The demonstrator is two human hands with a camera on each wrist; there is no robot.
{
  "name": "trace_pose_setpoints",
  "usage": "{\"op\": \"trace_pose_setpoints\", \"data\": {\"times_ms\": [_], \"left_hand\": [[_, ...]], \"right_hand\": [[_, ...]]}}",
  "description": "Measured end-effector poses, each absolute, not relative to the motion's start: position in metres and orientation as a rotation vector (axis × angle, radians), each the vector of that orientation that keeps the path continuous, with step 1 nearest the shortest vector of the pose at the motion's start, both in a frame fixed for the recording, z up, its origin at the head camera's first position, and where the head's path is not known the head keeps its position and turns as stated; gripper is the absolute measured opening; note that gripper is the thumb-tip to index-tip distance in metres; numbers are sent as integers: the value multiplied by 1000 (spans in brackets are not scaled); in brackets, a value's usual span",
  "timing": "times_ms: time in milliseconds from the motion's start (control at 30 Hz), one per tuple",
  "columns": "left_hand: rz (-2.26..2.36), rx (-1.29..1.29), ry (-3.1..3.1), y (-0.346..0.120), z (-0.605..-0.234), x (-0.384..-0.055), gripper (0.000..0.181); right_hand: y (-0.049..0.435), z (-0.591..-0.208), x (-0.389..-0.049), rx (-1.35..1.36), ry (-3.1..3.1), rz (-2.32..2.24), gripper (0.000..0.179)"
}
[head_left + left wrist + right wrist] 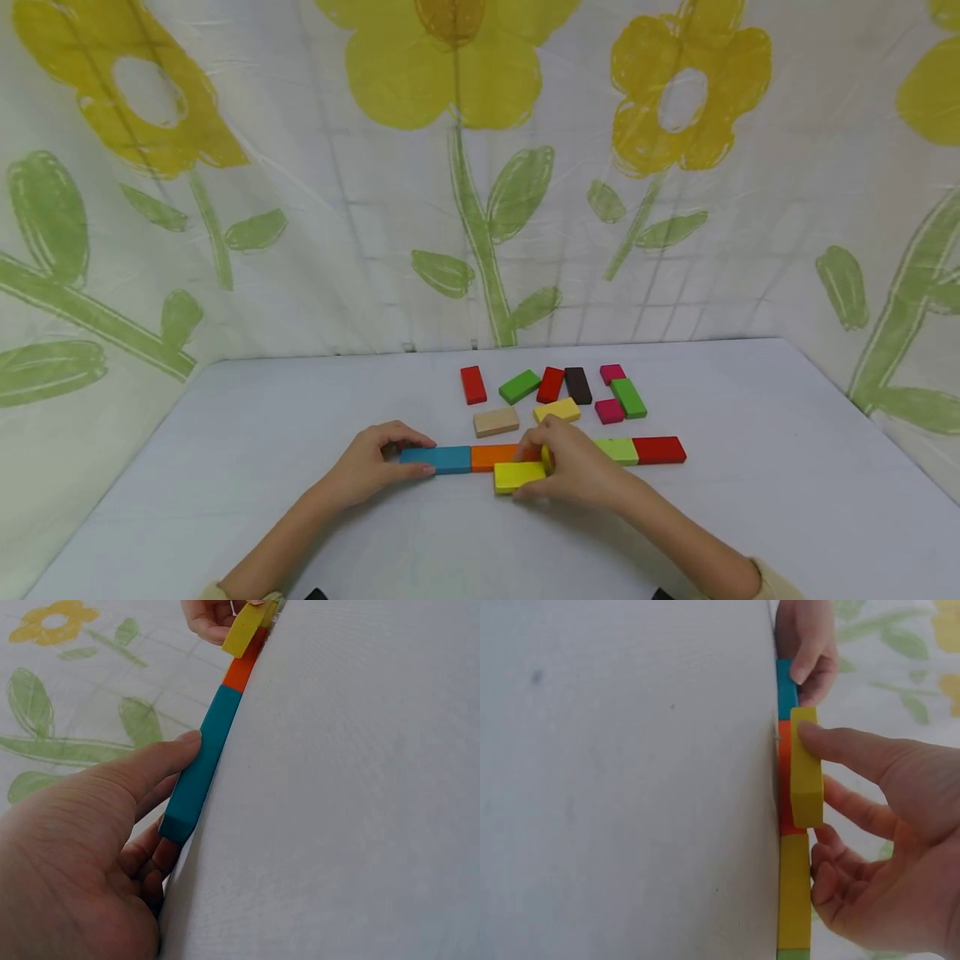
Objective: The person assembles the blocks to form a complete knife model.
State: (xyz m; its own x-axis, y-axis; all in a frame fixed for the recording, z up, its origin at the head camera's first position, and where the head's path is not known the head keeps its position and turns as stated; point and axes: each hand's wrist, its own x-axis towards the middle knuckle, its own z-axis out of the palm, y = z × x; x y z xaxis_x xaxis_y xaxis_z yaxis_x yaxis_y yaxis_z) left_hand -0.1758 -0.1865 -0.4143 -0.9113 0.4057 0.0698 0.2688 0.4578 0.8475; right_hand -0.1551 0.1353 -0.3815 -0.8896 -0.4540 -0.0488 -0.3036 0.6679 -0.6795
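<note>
My left hand (369, 465) holds the outer end of a blue block (452, 460), thumb on the near side and fingers beyond it. The blue block lies flat at the left end of a straight row. After it come an orange block (491, 457), a yellow row block (794, 892), a light green block (619, 451) and a red block (660, 450). My right hand (576, 467) pinches another yellow block (519, 477) between thumb and fingers, raised in front of the orange one. In the head view that hand covers most of the yellow row block.
Behind the row lie loose blocks: a plain wooden one (496, 422), a pale yellow one (557, 411), a black one (578, 386), and several red, green and pink ones. A flower-printed curtain (360, 250) hangs along the back of the white table (300, 417).
</note>
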Motion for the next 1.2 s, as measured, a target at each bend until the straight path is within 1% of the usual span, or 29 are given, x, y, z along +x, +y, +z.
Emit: {"op": "trace_pose_setpoints", "data": {"times_ms": [1200], "left_hand": [[1425, 622, 2571, -188, -415, -177, 28]], "right_hand": [[131, -385, -154, -590, 2687, -1011, 34]]}}
